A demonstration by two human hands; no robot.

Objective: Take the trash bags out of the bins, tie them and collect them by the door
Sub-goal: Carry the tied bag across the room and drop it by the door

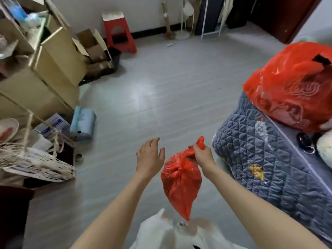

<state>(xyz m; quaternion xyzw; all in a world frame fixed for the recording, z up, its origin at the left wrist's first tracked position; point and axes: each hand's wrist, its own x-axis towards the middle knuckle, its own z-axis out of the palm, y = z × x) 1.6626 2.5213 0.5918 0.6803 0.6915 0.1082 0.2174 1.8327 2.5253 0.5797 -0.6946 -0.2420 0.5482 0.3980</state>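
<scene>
The small red trash bag (pixel 180 182) hangs in the air just off the near corner of the quilted blue bed (pixel 265 159), pinched by its twisted neck in the right hand (pixel 202 153), which is closed tight round the plastic. The left hand (pixel 150 155) floats free on the bag's far side from the bed, fingers spread and holding nothing. There looks to be a knot already drawn in below the grip, so I'd judge the tying done or nearly so. Best now to give the tail one firm tug, then carry it low and steady. A white plastic bag (pixel 161 232) sits on the floor at the bed's foot, right under it. The dark door (pixel 280 17) stands beyond the bed's far end, across open floor.
</scene>
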